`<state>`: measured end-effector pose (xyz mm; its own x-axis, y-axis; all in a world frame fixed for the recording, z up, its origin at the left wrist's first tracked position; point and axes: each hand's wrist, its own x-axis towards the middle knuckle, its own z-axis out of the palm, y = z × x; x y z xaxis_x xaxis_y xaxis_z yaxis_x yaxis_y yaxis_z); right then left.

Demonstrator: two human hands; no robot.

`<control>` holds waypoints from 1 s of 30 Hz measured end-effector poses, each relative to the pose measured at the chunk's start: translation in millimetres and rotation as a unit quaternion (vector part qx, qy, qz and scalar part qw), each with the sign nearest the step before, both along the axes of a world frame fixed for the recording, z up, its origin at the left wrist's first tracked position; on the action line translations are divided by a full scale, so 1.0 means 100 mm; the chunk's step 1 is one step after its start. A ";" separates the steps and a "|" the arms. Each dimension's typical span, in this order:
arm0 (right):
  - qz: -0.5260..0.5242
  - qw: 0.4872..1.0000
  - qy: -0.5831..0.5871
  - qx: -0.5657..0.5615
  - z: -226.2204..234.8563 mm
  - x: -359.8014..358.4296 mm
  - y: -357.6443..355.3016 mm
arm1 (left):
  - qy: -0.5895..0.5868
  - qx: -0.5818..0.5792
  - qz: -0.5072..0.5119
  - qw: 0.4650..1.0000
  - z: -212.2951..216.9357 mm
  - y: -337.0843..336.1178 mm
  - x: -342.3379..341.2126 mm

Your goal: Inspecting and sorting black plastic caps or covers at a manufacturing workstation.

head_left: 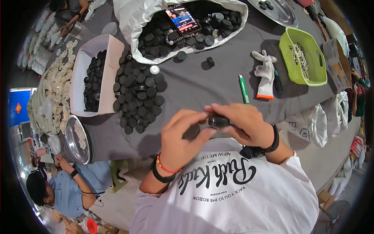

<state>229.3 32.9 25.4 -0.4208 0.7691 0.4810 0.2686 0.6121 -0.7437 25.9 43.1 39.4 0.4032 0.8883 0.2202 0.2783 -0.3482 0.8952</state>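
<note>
A small black round cap (218, 120) is pinched between the fingers of both hands just above the near edge of the table (218, 84). The left hand (182, 136) is curled, its fingertips pressed onto the cap's left side; the right hand (243, 123) is closed over the cap from the right and above.

To the left of the hands, a loose heap of black caps (138, 97) is spread on the grey cloth, touching a shallow white cardboard box (102, 74) in which more caps are held. Left of the box, near the table's left edge, a round metal tray (76, 140) is seen, and beyond it a pile of pale discs (58, 85). At the far side, a white sack (136, 19) is filled with caps, and a phone (183, 19) is laid on top of them. Two stray caps (194, 58) lie just in front of the sack.

Open grey cloth is left between the heap and a green pen-shaped tool (244, 89). Further right a white glove with an orange cuff (265, 76) lies beside a lime-green plastic basket (307, 78), and a cardboard carton (335, 64) stands at the right edge. White bags (311, 123) hang off the near right corner.
</note>
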 end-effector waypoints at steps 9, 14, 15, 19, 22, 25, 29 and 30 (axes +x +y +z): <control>0.177 0.944 0.154 0.232 0.78 -0.06 -0.12 | -0.262 0.319 -0.231 0.881 0.67 -0.11 -0.03; 0.104 0.904 0.301 0.285 0.74 -0.35 -0.24 | -0.288 0.294 -0.182 0.893 0.77 -0.35 0.06; 0.111 0.893 0.325 0.291 0.73 -0.35 -0.24 | -0.291 0.291 -0.183 0.893 0.77 -0.35 0.09; 0.096 0.882 0.341 0.310 0.73 -0.38 -0.26 | -0.322 0.306 -0.132 0.886 0.75 -0.40 0.16; 0.097 0.880 0.341 0.317 0.75 -0.39 -0.24 | -0.326 0.298 -0.135 0.887 0.76 -0.43 0.13; 0.145 0.914 0.309 0.218 0.86 -0.26 -0.32 | -0.316 0.307 -0.122 0.889 0.78 -0.32 0.06; 0.212 0.920 0.214 0.250 0.76 -0.08 -0.19 | -0.318 0.250 -0.401 0.822 0.56 0.03 0.05; 0.128 0.934 0.211 0.257 0.74 -0.10 -0.21 | -0.306 0.235 -0.303 0.871 0.52 -0.01 0.05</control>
